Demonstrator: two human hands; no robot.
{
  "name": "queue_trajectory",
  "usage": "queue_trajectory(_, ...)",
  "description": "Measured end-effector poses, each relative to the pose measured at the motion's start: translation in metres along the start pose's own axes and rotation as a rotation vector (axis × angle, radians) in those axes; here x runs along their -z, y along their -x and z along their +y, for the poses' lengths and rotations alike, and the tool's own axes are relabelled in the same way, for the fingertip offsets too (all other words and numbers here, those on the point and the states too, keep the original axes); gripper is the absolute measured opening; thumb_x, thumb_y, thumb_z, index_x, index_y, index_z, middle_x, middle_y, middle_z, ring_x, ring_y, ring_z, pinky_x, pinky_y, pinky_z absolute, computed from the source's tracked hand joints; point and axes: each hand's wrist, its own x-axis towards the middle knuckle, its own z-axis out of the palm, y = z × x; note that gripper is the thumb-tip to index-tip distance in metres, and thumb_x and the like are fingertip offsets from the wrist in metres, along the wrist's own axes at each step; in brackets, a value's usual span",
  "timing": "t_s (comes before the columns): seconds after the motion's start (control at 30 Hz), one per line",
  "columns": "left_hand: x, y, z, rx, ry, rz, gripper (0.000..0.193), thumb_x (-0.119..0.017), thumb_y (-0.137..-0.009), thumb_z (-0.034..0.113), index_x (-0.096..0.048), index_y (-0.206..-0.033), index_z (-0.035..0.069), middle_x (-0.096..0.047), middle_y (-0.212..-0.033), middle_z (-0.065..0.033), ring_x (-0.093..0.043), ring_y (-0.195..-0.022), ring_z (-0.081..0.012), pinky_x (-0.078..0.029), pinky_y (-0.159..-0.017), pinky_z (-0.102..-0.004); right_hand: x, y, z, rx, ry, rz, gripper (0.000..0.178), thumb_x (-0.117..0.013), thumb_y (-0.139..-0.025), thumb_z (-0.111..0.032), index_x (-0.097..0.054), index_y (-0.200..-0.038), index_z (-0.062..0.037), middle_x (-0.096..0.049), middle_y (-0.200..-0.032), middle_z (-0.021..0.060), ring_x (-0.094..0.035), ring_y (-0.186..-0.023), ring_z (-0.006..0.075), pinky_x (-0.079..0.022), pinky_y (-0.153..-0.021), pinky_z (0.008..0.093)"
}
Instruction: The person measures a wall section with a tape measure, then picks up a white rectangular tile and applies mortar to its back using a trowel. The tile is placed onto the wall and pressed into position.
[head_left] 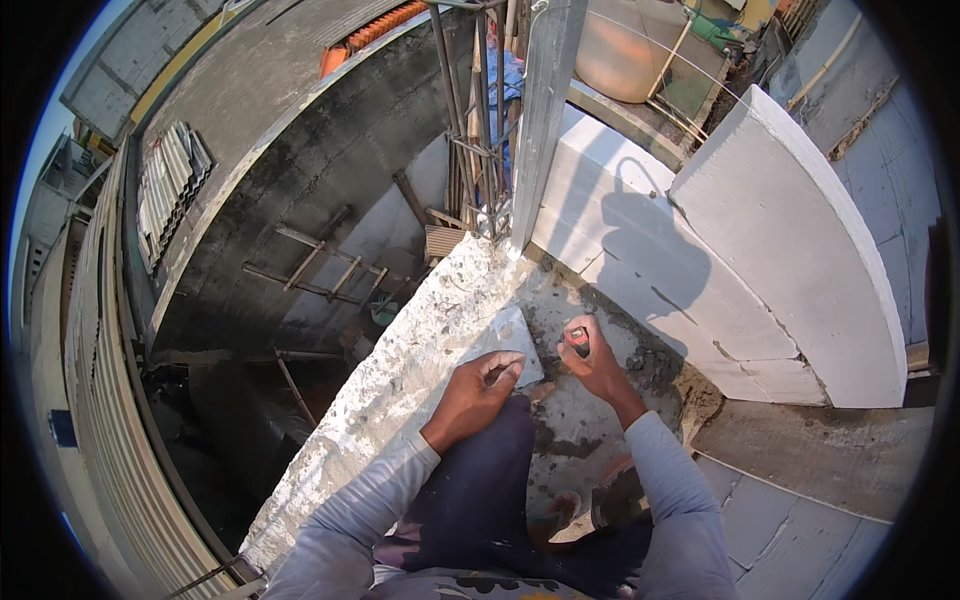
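My right hand (597,364) is closed round a small red and black tape measure (577,341), held just above the grey concrete ledge. To its left, my left hand (477,398) is curled with thumb and fingertips together. Whatever it may pinch is too small to make out. A flat, pale grey plate (516,345) lies on the ledge beyond my left fingers, partly covered by them. The two hands are apart, over the ledge in front of my bent knee.
A white block wall (650,260) rises on the right, with a metal upright (548,120) and tied rebar (483,120) at its far corner. Left of the rough ledge edge (390,370) is a deep drop, with a wooden ladder frame (315,268) below. A cup-like container (566,503) sits near my legs.
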Motion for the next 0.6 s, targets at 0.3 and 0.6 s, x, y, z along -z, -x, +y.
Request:
queue_trajectory(0.3, -0.051, -0.049, 0.012, 0.051, 0.589, -0.272, 0.023, -0.068, -0.099, 0.015, -0.063, -0.119, 0.004, -0.070, -0.101, -0.0028, -0.067, -0.090, -0.0118, -0.053, -0.085, -0.0282, 0.031, 0.071, -0.102, 0.212, 0.473, 0.129, 0.077, -0.076, -0.085, -0.017, -0.035, -0.149, -0.0044, -0.053, -0.136, 0.0277, -0.054, -0.127, 0.0426, -0.046, -0.107, 0.0457)
queue_trajectory(0.6, 0.009, -0.108, 0.034, -0.172, 0.920, -0.091, 0.018, -0.070, -0.097, 0.017, -0.061, -0.109, 0.006, -0.066, -0.099, 0.0013, -0.064, -0.096, -0.0088, -0.050, -0.095, -0.0302, 0.115, 0.146, -0.084, 0.059, 0.733, 0.149, 0.065, -0.072, -0.079, -0.007, -0.052, -0.140, -0.0047, -0.056, -0.120, 0.0212, -0.057, -0.112, 0.0422, -0.048, -0.097, 0.0480)
